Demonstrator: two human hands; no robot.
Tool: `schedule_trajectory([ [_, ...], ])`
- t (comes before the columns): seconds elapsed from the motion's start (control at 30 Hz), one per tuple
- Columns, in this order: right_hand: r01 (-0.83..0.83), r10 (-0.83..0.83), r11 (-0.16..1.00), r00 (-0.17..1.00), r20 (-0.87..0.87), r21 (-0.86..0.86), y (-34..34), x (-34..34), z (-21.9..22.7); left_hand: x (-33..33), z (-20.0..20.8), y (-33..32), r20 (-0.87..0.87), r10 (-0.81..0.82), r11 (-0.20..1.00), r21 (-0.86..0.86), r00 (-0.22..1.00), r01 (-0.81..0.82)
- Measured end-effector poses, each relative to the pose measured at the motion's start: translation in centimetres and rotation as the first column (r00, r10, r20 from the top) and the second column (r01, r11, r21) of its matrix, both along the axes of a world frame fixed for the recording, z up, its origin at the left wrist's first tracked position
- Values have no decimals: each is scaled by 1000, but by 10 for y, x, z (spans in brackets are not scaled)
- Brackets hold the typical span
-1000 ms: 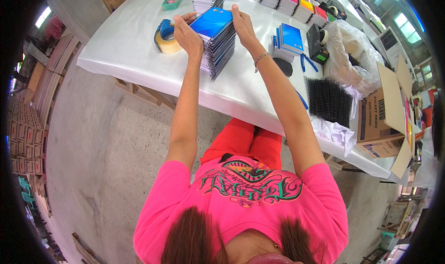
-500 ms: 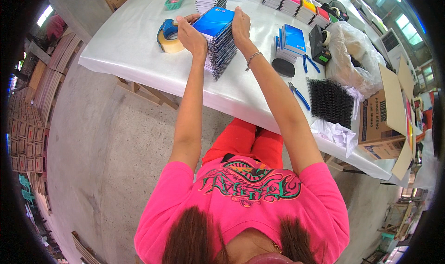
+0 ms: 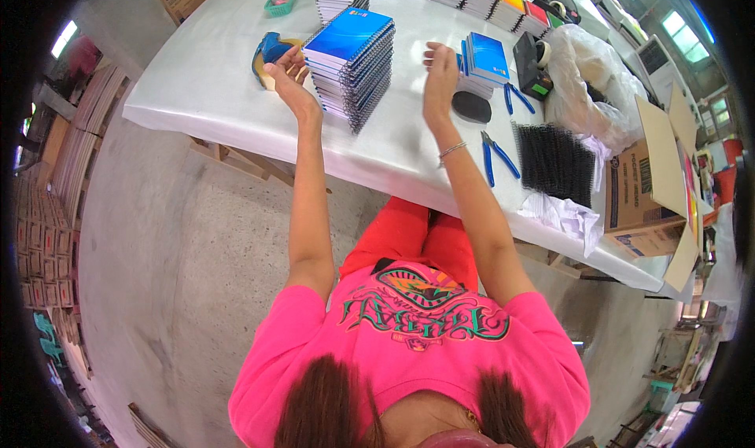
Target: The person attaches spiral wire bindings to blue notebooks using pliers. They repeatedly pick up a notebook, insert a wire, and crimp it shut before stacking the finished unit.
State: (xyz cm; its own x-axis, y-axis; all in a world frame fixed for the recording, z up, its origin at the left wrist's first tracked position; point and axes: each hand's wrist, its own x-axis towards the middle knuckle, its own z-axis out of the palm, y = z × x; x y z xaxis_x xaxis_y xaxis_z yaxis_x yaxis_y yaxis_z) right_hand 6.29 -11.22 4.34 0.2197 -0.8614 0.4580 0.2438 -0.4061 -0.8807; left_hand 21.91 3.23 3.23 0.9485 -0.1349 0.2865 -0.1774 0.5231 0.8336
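Dark capital lettering runs along the side of the open cardboard box (image 3: 627,204). Ornate green lettering, upside down, spans the pink T-shirt (image 3: 417,342). Tiny multicoloured print marks the topmost blue spiral notebook (image 3: 346,39), too small to read.

Head camera: the left of two wide fisheye lenses worn side by side on the person's head, upright and unmirrored.
Facing: steeply down and forward, past the chest and across the white table (image 3: 212,78).
Nearest: brown hair (image 3: 318,401) and pink shirt (image 3: 409,353), looming large at the lower edge.
Farther out: left hand (image 3: 294,80) and right hand (image 3: 442,84), smaller, seen from above and behind.
Notebook stack (image 3: 350,62): viewed obliquely, top cover and near sides both visible.
Farthest: windows (image 3: 686,35) at upper right, tiny.
Rim: a dark round border; the table's front edge bows.
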Motion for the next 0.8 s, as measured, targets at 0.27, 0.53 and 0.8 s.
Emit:
schedule_trajectory([
  [0.27, -275, 273, 961, 961, 51, 32, 74, 8, -14, -10, -1, -17, -46, -74, 997, 5, 996, 74],
  [0.53, -362, 358, 922, 932, 57, 140, 74, 12, -24, -9, 3, -33, -47, -7, 999, 31, 999, 8],
  [0.8, -423, 405, 890, 905, 130, 173, 74, 12, -21, -13, 7, -35, -64, 50, 999, 21, 997, -49],
])
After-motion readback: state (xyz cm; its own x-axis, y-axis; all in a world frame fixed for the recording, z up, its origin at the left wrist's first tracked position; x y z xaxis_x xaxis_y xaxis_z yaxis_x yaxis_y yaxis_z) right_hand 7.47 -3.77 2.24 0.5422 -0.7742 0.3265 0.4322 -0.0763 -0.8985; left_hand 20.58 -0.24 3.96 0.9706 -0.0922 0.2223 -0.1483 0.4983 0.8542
